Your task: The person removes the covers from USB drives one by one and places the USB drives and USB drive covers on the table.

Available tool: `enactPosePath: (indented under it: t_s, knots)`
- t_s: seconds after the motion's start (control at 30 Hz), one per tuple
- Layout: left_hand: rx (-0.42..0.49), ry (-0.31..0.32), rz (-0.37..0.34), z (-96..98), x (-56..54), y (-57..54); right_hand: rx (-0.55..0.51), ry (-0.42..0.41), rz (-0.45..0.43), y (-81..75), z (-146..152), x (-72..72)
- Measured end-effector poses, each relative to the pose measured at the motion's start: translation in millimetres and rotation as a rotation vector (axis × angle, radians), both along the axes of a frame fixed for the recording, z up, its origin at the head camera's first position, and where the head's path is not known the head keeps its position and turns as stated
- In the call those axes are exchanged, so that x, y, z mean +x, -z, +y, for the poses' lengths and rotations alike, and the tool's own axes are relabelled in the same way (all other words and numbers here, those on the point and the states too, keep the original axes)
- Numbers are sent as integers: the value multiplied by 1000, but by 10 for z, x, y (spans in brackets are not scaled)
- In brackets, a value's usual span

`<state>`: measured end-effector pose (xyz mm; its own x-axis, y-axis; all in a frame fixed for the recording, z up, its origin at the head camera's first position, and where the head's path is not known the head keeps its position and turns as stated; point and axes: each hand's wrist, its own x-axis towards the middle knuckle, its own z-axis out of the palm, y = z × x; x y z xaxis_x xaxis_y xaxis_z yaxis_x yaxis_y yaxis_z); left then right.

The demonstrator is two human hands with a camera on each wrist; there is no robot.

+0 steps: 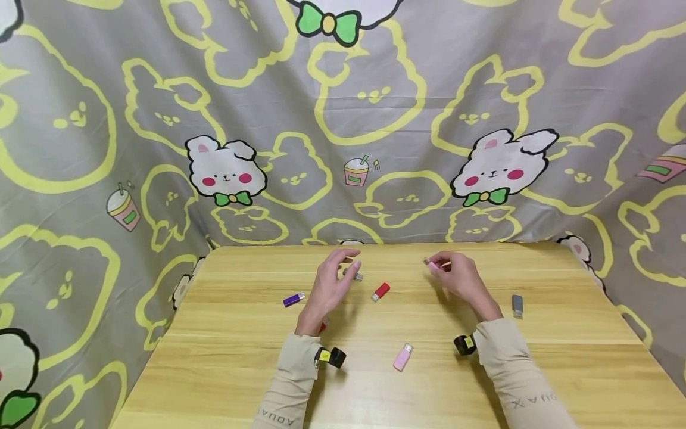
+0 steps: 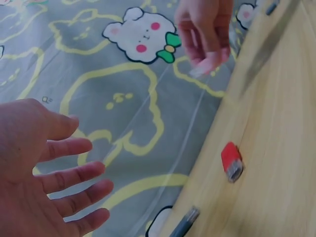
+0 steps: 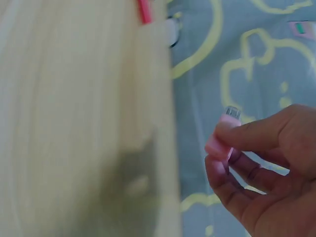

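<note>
Thumb and fingertips of the right hand (image 1: 458, 275) pinch a pink USB flash drive (image 3: 217, 146) by its plastic body, closed no further than the drive itself allows, with the metal plug bare. That drive is held up over the far part of the wooden table (image 1: 370, 393), right of centre, its plug pointing leftward and away from the person in the head view. The left hand (image 1: 329, 280) holds nothing: its fingers are loosely spread, the thumb apart from them, and it hovers near a dark grey flash drive (image 2: 183, 223) lying toward the table's far edge. Between the two hands lies a red flash drive (image 1: 381, 291); a purple flash drive (image 1: 293, 300) lies left of the left hand, a second red flash drive (image 1: 323, 326) is mostly hidden by the left wrist, another pink flash drive (image 1: 403, 357) lies nearer the person, and a blue-grey flash drive (image 1: 517, 305) rests to the right of the right hand. The step in hand looks like carrying or placing the single held drive. The next move probably calls for keeping that light pinch while lowering it to a chosen spot; which spot, I cannot tell.
</note>
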<state>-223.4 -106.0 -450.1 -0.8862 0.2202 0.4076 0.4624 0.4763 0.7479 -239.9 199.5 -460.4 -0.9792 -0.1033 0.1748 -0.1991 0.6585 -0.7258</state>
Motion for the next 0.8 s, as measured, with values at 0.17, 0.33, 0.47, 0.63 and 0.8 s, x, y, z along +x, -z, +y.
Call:
enactPosePath:
  t_s: [0.17,0.33,0.47,0.63,0.8]
  knots:
    - [85,5,-29,55,-35,-9,-89,6,32,-117,-160,58]
    - [144,44,-59,126,-50,-17,-168,-37,62,-178,-336,109]
    - [135,81,-76,186,-64,-13,-216,-75,77,-156,-462,129]
    - [134,127,-118,234,-59,39,-251,-126,42,-42,-567,166]
    - [163,133,-147,229,-39,88,-282,-161,36,-2,-662,186]
